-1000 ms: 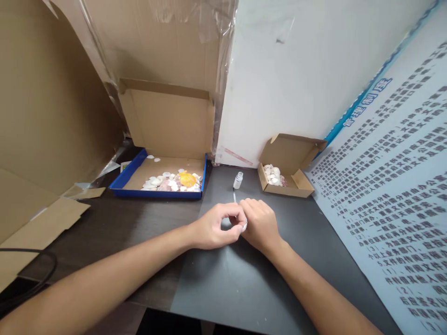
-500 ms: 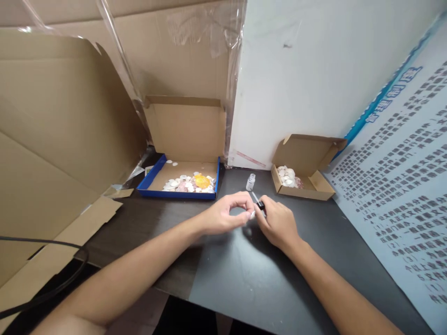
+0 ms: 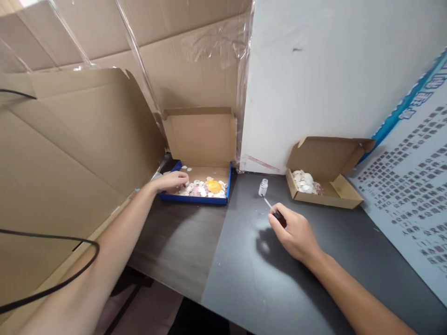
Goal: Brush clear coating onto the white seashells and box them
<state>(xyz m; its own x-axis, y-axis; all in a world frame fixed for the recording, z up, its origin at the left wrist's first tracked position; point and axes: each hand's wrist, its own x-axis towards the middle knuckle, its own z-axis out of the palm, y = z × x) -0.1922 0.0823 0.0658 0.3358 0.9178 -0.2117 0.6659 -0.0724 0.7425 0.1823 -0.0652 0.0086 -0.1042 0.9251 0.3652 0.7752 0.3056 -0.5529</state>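
Observation:
My left hand [image 3: 173,180] reaches over the left end of a blue-sided cardboard box [image 3: 192,200]. Its fingers are pinched together at a small pale shell [image 3: 186,184], partly covered by the fingertips. White and pinkish shells [image 3: 199,190] and an orange-yellow shell [image 3: 214,186] lie in that box. Over the dark table, my right hand [image 3: 293,230] is closed on the black cap of a brush applicator [image 3: 279,217]. The thin pale stem points up and left, its tip beside the base of a small open bottle [image 3: 263,187] with whitish contents.
A brown cardboard box [image 3: 328,200] with its lid up holds white and pinkish shells [image 3: 304,181] at the right. Cardboard panels [image 3: 87,139] stand at the left, with a black cable [image 3: 70,238] across them. A printed sheet [image 3: 412,195] borders the table's right side.
My left hand has moved away from my right hand, leftward to the blue-sided box. My right hand still holds the applicator, slightly lower and further right; the view has shifted.

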